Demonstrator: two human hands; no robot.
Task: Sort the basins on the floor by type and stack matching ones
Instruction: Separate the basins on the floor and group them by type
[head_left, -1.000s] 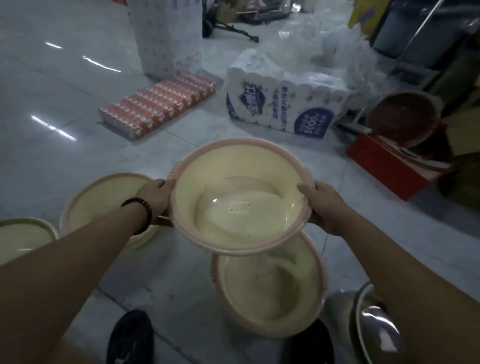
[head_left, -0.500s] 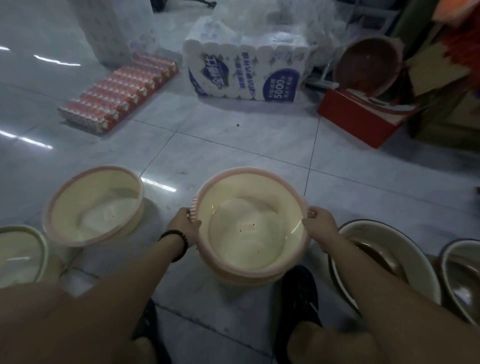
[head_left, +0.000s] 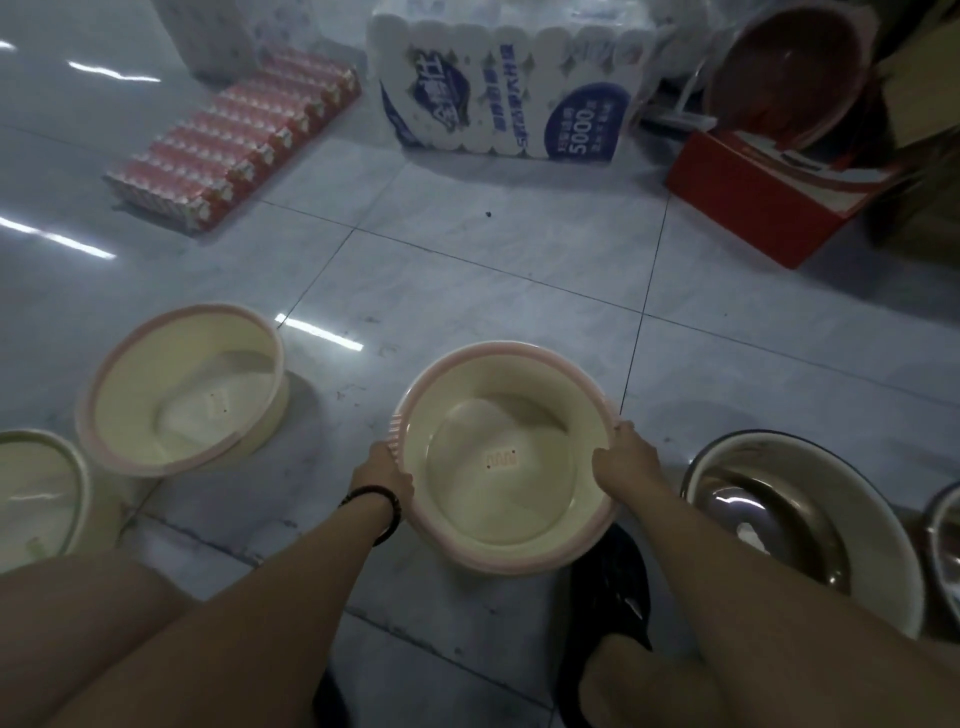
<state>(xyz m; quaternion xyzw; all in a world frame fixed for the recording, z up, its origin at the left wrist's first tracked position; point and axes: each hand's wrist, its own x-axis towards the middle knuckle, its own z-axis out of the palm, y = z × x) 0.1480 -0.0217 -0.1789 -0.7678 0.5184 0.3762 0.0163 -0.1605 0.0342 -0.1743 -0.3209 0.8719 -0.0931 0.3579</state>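
Both hands grip the pink-rimmed basin (head_left: 506, 415) low in the middle of the scene. The left hand (head_left: 382, 475) curls over its left rim and the right hand (head_left: 626, 460) over its right rim, thumbs inside. It is round, smooth cream plastic with a ribbed pink lip and a small label on its flat bottom. A second pink lip shows just under its near edge, as if it sits nested in a matching one. A black wristband (head_left: 376, 501) circles the left wrist. To the left, apart from it, a second cream basin (head_left: 182, 395) of the same shape sits tilted on the glossy grey tiled floor (head_left: 493, 291). At the left edge is a pale-rimmed basin (head_left: 36, 493). On the right, near the right forearm, lies a shiny metal basin (head_left: 795, 525) with a white rim. Far off stand a wrapped toilet-paper pack (head_left: 509, 88), a flat red-and-white carton tray (head_left: 234, 140), and a red box (head_left: 763, 202) with a reddish-brown basin (head_left: 779, 78) leaning above it.
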